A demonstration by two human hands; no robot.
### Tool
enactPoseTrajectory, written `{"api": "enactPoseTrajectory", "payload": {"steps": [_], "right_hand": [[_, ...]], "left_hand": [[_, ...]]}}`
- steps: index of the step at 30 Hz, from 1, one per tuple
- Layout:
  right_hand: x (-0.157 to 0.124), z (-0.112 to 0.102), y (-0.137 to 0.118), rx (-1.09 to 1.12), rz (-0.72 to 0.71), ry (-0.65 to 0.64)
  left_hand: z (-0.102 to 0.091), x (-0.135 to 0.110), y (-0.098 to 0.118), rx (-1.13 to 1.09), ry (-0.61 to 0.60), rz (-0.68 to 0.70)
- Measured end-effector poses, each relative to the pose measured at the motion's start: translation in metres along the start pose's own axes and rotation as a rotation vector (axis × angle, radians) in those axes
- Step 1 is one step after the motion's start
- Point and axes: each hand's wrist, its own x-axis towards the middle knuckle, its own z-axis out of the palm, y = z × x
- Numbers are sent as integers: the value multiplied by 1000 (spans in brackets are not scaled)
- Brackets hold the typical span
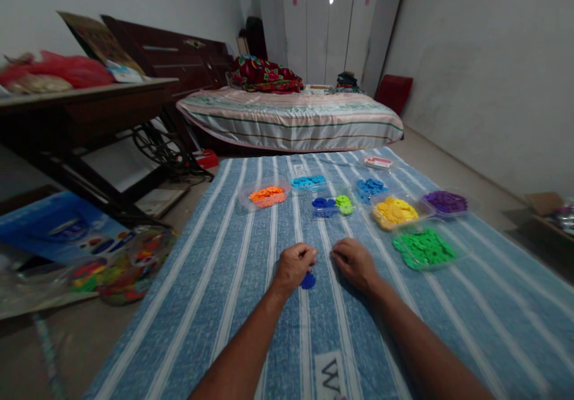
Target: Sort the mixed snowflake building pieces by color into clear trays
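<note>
My left hand (296, 265) is closed in a pinch over the middle of the striped cloth. From beneath its fingers a dark blue notched disc (308, 281) sticks out, apparently held there. My right hand (354, 262) is a short way to the right, apart from the left one, its fingers curled together and turned down; what they hold, if anything, is hidden. Just beyond both hands is a clear tray with dark blue discs (323, 204) and lime green discs (344, 204) in it.
Clear tubs of orange (268, 197), light blue (308, 182), blue (371, 187), yellow (395, 211), purple (445, 202) and green discs (426, 247) stand around the far and right side. A small red-and-white box (378, 161) lies at the back. A bed (291, 119) stands beyond.
</note>
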Motion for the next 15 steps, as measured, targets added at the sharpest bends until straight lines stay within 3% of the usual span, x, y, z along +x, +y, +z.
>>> {"api": "enactPoseTrajectory", "payload": {"steps": [7,11,15], "right_hand": [[-5,2,-35,-137,-262,-46],[-5,11,-55,-124,-322,-128],[-6,20,-60,-147,-331,-145]], "left_hand": [[-9,3,-1,14,204,9],[-12,5,-6,83,192,50],[-12,5,-10,184,172,119]]}}
